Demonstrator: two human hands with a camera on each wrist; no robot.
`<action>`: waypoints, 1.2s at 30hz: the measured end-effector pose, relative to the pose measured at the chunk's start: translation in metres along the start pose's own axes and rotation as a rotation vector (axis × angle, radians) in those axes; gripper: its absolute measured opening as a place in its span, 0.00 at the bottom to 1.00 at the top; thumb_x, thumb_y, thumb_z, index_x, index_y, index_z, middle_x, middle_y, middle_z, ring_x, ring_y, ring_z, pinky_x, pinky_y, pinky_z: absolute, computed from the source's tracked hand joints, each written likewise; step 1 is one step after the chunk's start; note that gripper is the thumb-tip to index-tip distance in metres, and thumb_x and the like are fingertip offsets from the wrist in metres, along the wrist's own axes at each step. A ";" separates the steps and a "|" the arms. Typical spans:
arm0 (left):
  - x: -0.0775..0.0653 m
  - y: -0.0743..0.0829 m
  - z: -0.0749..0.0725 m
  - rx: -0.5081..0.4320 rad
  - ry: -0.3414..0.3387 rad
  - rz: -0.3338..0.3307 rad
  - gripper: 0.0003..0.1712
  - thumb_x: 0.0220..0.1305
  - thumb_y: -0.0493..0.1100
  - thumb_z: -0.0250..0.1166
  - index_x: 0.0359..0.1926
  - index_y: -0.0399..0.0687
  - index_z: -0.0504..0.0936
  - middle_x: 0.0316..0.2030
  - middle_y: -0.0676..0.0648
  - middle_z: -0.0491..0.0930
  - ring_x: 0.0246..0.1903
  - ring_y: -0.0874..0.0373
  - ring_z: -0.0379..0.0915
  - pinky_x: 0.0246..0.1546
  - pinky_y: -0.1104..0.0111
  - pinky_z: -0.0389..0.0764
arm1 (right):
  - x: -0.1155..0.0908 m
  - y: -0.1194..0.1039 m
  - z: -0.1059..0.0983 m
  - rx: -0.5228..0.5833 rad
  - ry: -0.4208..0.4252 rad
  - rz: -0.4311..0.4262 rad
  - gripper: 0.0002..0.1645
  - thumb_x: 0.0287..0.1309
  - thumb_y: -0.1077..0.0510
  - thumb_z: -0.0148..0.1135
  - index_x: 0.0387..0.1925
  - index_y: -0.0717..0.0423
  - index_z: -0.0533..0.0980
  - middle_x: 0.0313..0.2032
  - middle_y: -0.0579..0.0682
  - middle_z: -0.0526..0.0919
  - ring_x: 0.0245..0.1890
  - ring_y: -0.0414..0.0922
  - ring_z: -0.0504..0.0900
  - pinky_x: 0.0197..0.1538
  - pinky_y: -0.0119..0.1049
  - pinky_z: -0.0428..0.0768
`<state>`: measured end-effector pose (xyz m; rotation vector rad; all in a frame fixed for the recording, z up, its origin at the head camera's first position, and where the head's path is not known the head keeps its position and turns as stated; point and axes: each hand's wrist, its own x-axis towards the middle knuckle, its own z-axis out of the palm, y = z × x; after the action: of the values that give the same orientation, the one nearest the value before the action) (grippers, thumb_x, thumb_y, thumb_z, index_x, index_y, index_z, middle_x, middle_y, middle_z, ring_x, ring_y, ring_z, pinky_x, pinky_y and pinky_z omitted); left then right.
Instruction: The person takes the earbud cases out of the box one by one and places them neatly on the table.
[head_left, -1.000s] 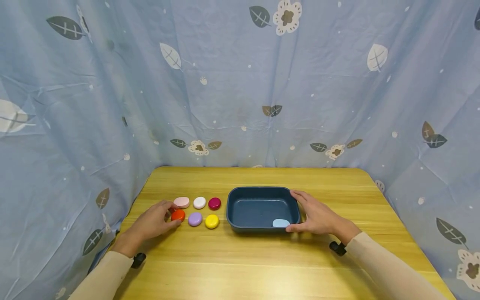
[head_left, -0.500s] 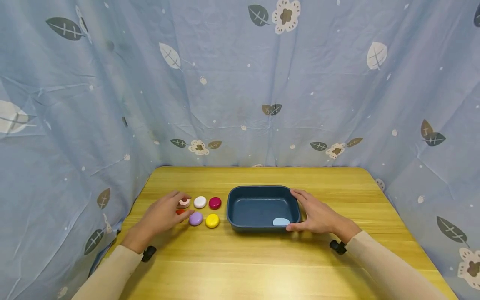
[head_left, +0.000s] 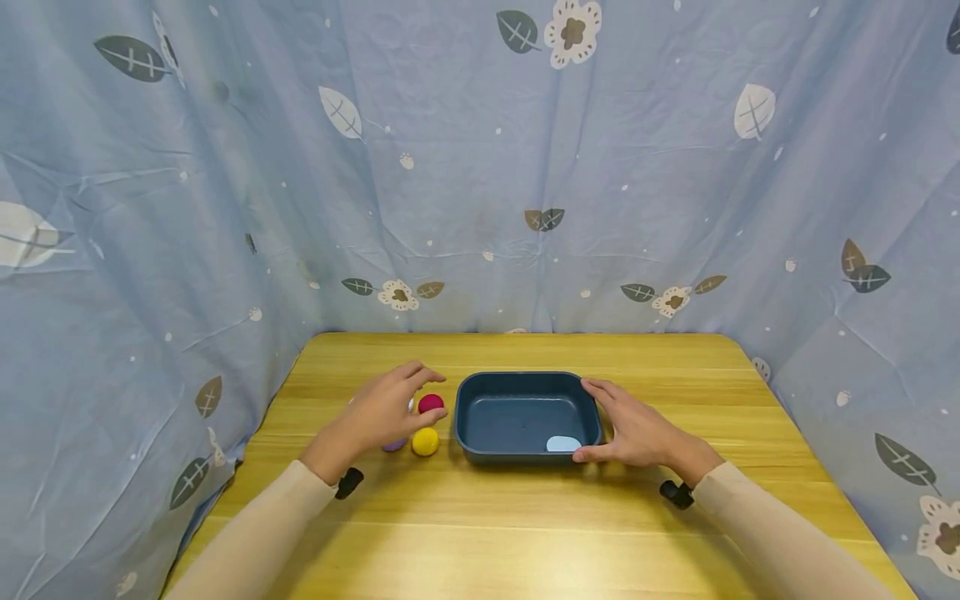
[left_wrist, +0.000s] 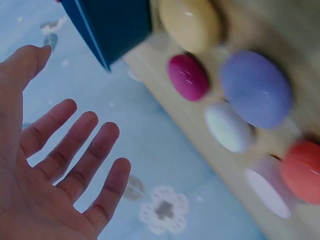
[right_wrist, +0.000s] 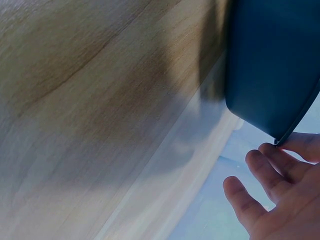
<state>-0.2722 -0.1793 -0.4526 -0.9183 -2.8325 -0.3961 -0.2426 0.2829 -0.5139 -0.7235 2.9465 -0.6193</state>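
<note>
My left hand (head_left: 375,412) hovers with parted fingers over the left group of small glossy rounded pieces; its palm holds nothing in the left wrist view. Near its fingertips lie a crimson piece (head_left: 431,403) and a yellow piece (head_left: 425,442). A purple piece (left_wrist: 255,90), white piece (left_wrist: 229,127), pink piece (left_wrist: 270,187) and red piece (left_wrist: 302,172) show in the left wrist view; the hand mostly hides them from the head. My right hand (head_left: 633,429) grips the right end of a dark blue open box (head_left: 517,414), thumb at its near corner, fingers at the far one. Inside lies a light blue piece (head_left: 563,444).
Both hands work above a yellow wood-grain table (head_left: 525,533). A blue curtain (head_left: 465,167) with leaf and flower prints surrounds its back and sides. The box stands between the hands, right of the coloured pieces.
My left hand has moved right, from beside the red piece across the group towards the box, leaving the pieces on the table. The right hand and box stay in place.
</note>
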 end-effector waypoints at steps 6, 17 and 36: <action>0.025 0.025 0.002 0.045 -0.035 0.121 0.36 0.76 0.68 0.78 0.74 0.57 0.87 0.67 0.48 0.87 0.56 0.48 0.92 0.60 0.51 0.93 | 0.000 0.000 -0.001 0.002 -0.001 0.001 0.82 0.58 0.15 0.80 0.93 0.60 0.58 0.89 0.65 0.65 0.86 0.69 0.73 0.81 0.72 0.78; 0.067 0.065 0.020 0.044 -0.148 0.260 0.37 0.76 0.66 0.79 0.77 0.58 0.86 0.69 0.46 0.86 0.57 0.50 0.90 0.63 0.54 0.92 | -0.001 -0.001 0.000 0.006 0.001 0.006 0.82 0.58 0.16 0.80 0.93 0.61 0.58 0.89 0.66 0.65 0.86 0.69 0.72 0.81 0.73 0.77; 0.119 0.106 0.044 0.090 -0.397 0.428 0.40 0.77 0.67 0.77 0.83 0.64 0.80 0.77 0.51 0.81 0.72 0.54 0.85 0.78 0.57 0.85 | -0.001 -0.002 -0.002 0.010 -0.005 0.000 0.80 0.60 0.17 0.80 0.93 0.61 0.58 0.89 0.67 0.65 0.85 0.70 0.72 0.80 0.74 0.78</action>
<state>-0.3070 -0.0180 -0.4476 -1.6949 -2.8264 -0.0337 -0.2413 0.2824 -0.5115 -0.7233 2.9369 -0.6309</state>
